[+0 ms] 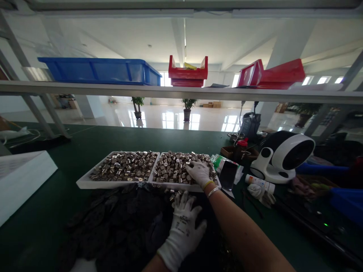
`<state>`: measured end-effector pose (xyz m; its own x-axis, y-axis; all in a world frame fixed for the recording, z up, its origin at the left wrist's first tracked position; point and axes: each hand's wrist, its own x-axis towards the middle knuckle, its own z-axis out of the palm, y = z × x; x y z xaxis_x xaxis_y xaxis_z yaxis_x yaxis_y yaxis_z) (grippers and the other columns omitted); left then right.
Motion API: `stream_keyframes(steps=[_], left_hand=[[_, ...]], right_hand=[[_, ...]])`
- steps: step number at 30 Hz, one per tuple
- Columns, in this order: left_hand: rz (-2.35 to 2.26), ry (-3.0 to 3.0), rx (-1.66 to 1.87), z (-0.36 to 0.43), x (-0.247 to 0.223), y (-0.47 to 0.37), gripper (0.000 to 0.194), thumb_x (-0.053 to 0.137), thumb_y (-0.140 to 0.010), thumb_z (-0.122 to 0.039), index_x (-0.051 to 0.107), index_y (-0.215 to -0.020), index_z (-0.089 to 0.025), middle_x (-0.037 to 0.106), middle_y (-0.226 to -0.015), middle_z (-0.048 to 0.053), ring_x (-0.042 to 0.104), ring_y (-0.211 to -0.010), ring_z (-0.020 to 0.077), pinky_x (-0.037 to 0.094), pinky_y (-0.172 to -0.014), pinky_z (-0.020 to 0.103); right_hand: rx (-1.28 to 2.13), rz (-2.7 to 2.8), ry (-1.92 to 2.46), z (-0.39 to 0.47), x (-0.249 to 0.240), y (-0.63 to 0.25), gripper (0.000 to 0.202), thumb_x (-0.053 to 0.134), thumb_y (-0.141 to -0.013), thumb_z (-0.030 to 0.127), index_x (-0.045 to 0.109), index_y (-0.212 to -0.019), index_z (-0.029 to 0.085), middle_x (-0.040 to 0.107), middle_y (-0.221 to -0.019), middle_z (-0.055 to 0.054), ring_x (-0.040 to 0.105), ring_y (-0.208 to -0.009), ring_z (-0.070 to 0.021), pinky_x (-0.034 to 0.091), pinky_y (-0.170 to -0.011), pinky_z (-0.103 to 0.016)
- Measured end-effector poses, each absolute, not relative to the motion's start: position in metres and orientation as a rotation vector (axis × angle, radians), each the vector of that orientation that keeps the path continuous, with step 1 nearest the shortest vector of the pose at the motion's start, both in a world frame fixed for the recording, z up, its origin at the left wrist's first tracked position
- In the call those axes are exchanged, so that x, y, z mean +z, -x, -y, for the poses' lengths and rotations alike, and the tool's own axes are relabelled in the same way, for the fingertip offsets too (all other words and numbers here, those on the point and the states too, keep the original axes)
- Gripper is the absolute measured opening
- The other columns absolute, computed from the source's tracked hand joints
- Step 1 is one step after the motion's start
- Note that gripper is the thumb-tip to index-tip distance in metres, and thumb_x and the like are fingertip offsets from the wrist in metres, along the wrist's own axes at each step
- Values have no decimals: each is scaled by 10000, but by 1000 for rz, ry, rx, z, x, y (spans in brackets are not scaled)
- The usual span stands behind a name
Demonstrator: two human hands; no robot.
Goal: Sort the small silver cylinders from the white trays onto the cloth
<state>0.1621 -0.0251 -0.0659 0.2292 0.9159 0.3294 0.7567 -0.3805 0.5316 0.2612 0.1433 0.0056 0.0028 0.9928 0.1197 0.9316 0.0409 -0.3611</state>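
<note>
From afar I am seeing the gloved right hand point(200, 173) resting on metal cylinders point(169, 169) in the right white tray point(184, 186), grip unclear; the left hand point(183, 228) is spreading its fingers near loose cylinders point(171, 195).

Shelf point(127, 88) above green tabletop point(93, 136): blue bin point(96, 71) at left, red bin point(188, 73) in middle with yellow item point(190, 66) inside, another red bin point(280, 75) at right. White box point(24, 181) at left edge. Toward right: phone point(228, 175) beside green-and-white plastic bag point(217, 160); red-capped bottle point(241, 150) farther back; white-and-black fan point(276, 167) beyond. White bottle point(265, 184) lying on side near fan, crumpled gloves point(258, 192) against it. Past table: two potted plants point(187, 109) on shiny floor point(159, 113), cardboard boxes point(216, 104) to their right.
</note>
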Motion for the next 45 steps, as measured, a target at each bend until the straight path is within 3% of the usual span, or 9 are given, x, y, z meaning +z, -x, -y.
stream_keyframes(steps=[4,8,13,16,20,24,34,38,45], left_hand=[[-1520,-2219,1174,21,-69,-150,239,583,-931,-279,810,-981,-222,743,-1237,147,579,-1361,392,303,-1241,714],[-968,-2464,890,27,-77,-154,219,725,-852,-421,806,-1042,-350,770,-1140,61,616,-1315,338,328,-1274,603],[-1369,-2658,848,21,-107,-162,799,941,-580,-479,722,-1315,-255,662,-1404,169,510,-1397,478,223,-1275,714],[-1831,-2546,1085,11,-121,-154,920,956,-522,-479,688,-1331,-134,655,-1354,241,538,-1325,509,258,-1244,732],[-1912,-2503,1217,6,-124,-143,822,862,-675,-540,658,-1309,-58,644,-1305,274,564,-1273,488,379,-1163,701],[-1892,-2495,1218,12,-115,-144,568,768,-809,-577,686,-1172,-149,660,-1243,191,581,-1254,410,356,-1205,644],[-1689,-2525,1095,14,-102,-142,492,631,-949,-500,677,-1311,-172,571,-1496,213,470,-1435,422,232,-1249,664],[-1719,-2556,1068,16,-98,-143,467,578,-985,-477,696,-1298,-153,582,-1495,222,461,-1445,425,239,-1246,661],[-1701,-2603,1041,14,-97,-139,471,569,-982,-503,722,-1273,-165,606,-1490,207,477,-1442,412,262,-1234,657]], right_hand=[[226,2004,1857,-124,1,-243,264,638,-1054,435,712,-1116,190,663,-1284,-98,621,-1176,-262,507,-1059,-488],[221,2001,1765,-107,-2,-242,217,642,-1056,387,703,-1110,186,656,-1287,-98,615,-1182,-260,506,-1060,-479],[298,2106,1558,-78,-6,-245,104,660,-1030,262,705,-1035,168,666,-1259,-94,591,-1220,-259,461,-1104,-468],[415,2188,1410,-57,-9,-245,94,633,-1021,192,722,-1039,167,681,-1252,-100,598,-1233,-249,461,-1113,-409],[662,2280,1203,-43,-4,-253,211,558,-1058,237,733,-1174,229,743,-1206,-36,682,-1159,-194,521,-1047,-292],[771,2249,1150,-50,15,-282,268,512,-1033,215,729,-1191,213,769,-1130,-22,717,-1069,-190,563,-975,-287],[320,2039,1504,128,-43,-416,84,667,-889,300,657,-964,264,711,-985,-77,696,-883,-251,601,-757,-387],[-49,2324,1370,195,-93,-442,531,765,-808,261,639,-1324,274,722,-1226,-148,709,-1065,-343,628,-826,-485],[-167,2491,1206,194,-87,-439,297,563,-1003,133,698,-1218,287,784,-1088,-72,726,-897,-256,586,-714,-428]])
